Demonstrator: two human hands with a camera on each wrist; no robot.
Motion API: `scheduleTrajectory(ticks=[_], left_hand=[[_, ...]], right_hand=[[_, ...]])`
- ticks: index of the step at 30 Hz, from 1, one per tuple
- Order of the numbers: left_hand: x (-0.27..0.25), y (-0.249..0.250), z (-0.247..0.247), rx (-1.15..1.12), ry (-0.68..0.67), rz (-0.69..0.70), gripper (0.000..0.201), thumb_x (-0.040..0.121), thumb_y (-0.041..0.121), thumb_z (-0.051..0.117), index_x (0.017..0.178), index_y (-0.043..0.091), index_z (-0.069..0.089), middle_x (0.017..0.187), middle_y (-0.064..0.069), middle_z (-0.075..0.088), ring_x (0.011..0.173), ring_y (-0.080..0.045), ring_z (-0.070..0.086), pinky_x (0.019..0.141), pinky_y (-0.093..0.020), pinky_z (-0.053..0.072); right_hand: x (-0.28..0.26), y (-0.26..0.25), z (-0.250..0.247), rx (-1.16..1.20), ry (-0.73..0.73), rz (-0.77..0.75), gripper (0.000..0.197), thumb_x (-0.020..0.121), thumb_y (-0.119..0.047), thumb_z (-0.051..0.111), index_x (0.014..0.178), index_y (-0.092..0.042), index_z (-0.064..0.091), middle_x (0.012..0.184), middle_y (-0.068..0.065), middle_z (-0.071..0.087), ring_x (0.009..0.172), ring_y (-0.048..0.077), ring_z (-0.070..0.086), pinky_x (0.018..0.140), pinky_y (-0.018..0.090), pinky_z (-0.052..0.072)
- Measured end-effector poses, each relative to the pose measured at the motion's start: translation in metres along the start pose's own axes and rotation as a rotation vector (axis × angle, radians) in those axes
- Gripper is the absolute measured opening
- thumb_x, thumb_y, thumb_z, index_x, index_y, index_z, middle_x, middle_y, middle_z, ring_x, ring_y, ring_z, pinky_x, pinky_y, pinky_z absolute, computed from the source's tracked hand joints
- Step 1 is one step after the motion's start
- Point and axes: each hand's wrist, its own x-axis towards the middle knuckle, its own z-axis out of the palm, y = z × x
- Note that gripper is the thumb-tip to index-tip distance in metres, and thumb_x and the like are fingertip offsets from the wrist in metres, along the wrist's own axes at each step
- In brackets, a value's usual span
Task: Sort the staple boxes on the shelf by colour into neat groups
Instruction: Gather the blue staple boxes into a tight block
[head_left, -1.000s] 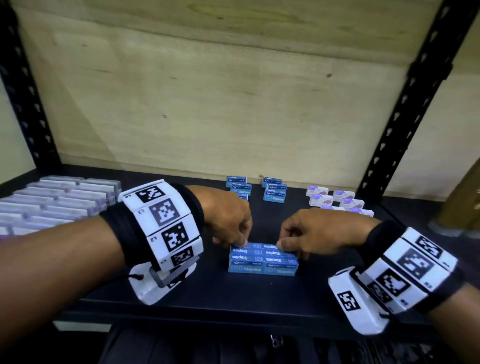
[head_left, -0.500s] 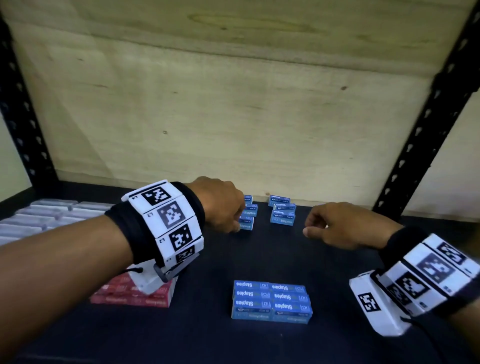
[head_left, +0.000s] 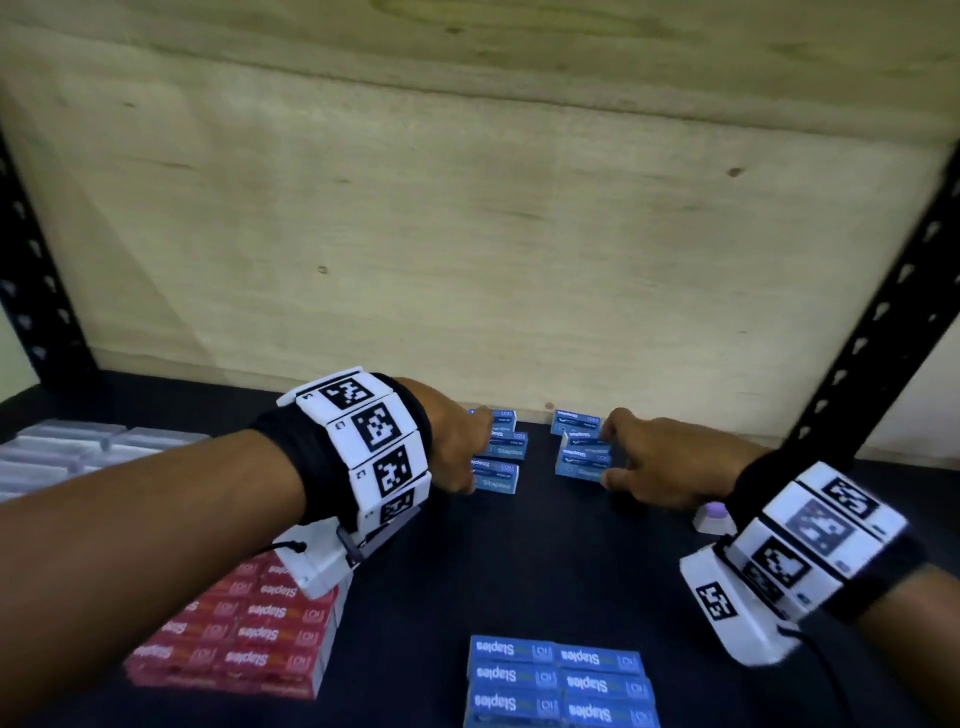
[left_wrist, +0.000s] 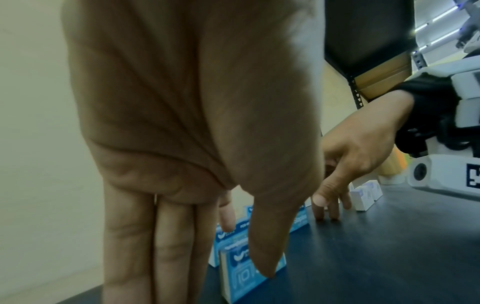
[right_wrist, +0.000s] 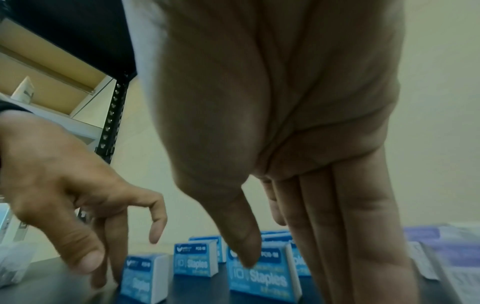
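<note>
Two short columns of blue staple boxes stand at the back of the black shelf (head_left: 545, 566). My left hand (head_left: 480, 452) reaches the left column (head_left: 503, 484); in the left wrist view its fingers are straight and the thumb (left_wrist: 265, 265) touches the front box (left_wrist: 239, 283). My right hand (head_left: 610, 452) is at the right column (head_left: 579, 470), with its thumb (right_wrist: 246, 255) on the front box (right_wrist: 259, 279) and its fingers straight along the right side. Neither hand holds a box. A neat blue group (head_left: 561, 680) lies at the front.
A red group of staple boxes (head_left: 249, 634) lies front left, partly under my left wrist. Pale grey boxes (head_left: 78, 452) fill the far left. A white and purple box (head_left: 717, 517) sits by my right wrist. Black uprights (head_left: 872, 322) and a plywood back wall (head_left: 467, 234) bound the shelf.
Both hands left the front blue group and moved back to the two rear blue columns. The view moved closer, so the red group came into sight.
</note>
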Motion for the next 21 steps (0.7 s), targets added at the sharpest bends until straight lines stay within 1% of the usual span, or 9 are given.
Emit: scheduleTrajectory(ticks=[2,4,5,8,12,14,17,19,21], left_hand=[[0.002,0.000,-0.001,0.018,-0.018,0.009,0.057,0.100,0.040,0.048,0.146,0.017,0.023,0.128,-0.007,0.053,0.108,-0.024,0.054,0.091,-0.036,0.044],[0.005,0.001,-0.002,0.042,-0.022,0.022,0.052,0.101,0.041,0.045,0.143,0.016,0.027,0.113,-0.004,0.052,0.098,-0.023,0.052,0.083,-0.034,0.042],[0.005,0.001,-0.001,0.048,-0.022,0.024,0.051,0.101,0.041,0.045,0.142,0.016,0.027,0.108,-0.003,0.049,0.094,-0.022,0.050,0.081,-0.034,0.041],[0.008,-0.002,0.000,0.060,-0.005,0.025,0.050,0.100,0.042,0.046,0.140,0.017,0.028,0.103,-0.002,0.047,0.091,-0.022,0.048,0.080,-0.034,0.040],[0.013,-0.003,0.001,0.088,-0.004,0.041,0.042,0.101,0.040,0.045,0.134,0.015,0.034,0.106,-0.003,0.052,0.089,-0.022,0.050,0.078,-0.033,0.040],[0.015,-0.002,0.001,0.085,-0.008,0.044,0.036,0.101,0.037,0.045,0.129,0.015,0.038,0.103,-0.002,0.053,0.087,-0.021,0.051,0.076,-0.032,0.041],[0.016,-0.001,0.002,0.093,0.008,0.039,0.027,0.101,0.034,0.046,0.121,0.016,0.043,0.100,-0.002,0.054,0.086,-0.020,0.052,0.075,-0.033,0.042],[0.017,-0.001,0.002,0.098,0.023,0.041,0.023,0.101,0.033,0.047,0.117,0.016,0.044,0.098,-0.001,0.053,0.084,-0.020,0.052,0.075,-0.032,0.042],[0.015,0.001,0.000,0.108,0.014,0.039,0.023,0.102,0.032,0.047,0.119,0.016,0.045,0.097,0.000,0.051,0.085,-0.019,0.051,0.075,-0.032,0.041]], right_hand=[[0.004,0.000,-0.004,-0.009,-0.038,-0.012,0.038,0.099,-0.040,0.051,0.129,-0.020,0.037,0.096,0.001,0.069,0.082,0.019,0.068,0.084,0.036,0.054],[0.008,-0.001,-0.006,0.008,-0.059,-0.014,0.031,0.100,-0.036,0.051,0.124,-0.021,0.040,0.088,-0.001,0.071,0.072,0.018,0.068,0.083,0.035,0.055],[0.009,-0.002,-0.005,0.009,-0.059,-0.020,0.028,0.100,-0.034,0.052,0.123,-0.021,0.042,0.088,-0.001,0.071,0.071,0.018,0.068,0.083,0.035,0.056],[0.015,-0.002,-0.003,-0.002,-0.066,-0.027,0.026,0.100,-0.032,0.052,0.121,-0.020,0.043,0.091,0.000,0.072,0.072,0.017,0.068,0.082,0.034,0.057],[0.021,0.001,-0.002,-0.024,-0.050,-0.045,0.025,0.099,-0.027,0.053,0.122,-0.018,0.048,0.088,-0.002,0.075,0.088,0.015,0.069,0.089,0.033,0.052],[0.021,0.000,-0.003,-0.036,-0.051,-0.049,0.023,0.100,-0.027,0.052,0.121,-0.017,0.052,0.087,-0.001,0.076,0.090,0.013,0.070,0.089,0.031,0.052],[0.021,-0.003,-0.004,-0.057,-0.055,-0.054,0.022,0.101,-0.025,0.051,0.117,-0.011,0.056,0.087,0.001,0.075,0.090,0.015,0.071,0.087,0.031,0.052],[0.021,-0.005,-0.005,-0.068,-0.057,-0.058,0.024,0.101,-0.023,0.050,0.116,-0.008,0.060,0.092,0.006,0.075,0.089,0.018,0.071,0.087,0.034,0.054],[0.020,-0.006,-0.006,-0.075,-0.064,-0.062,0.024,0.101,-0.023,0.049,0.115,-0.008,0.060,0.097,0.007,0.075,0.089,0.019,0.072,0.089,0.035,0.054]])
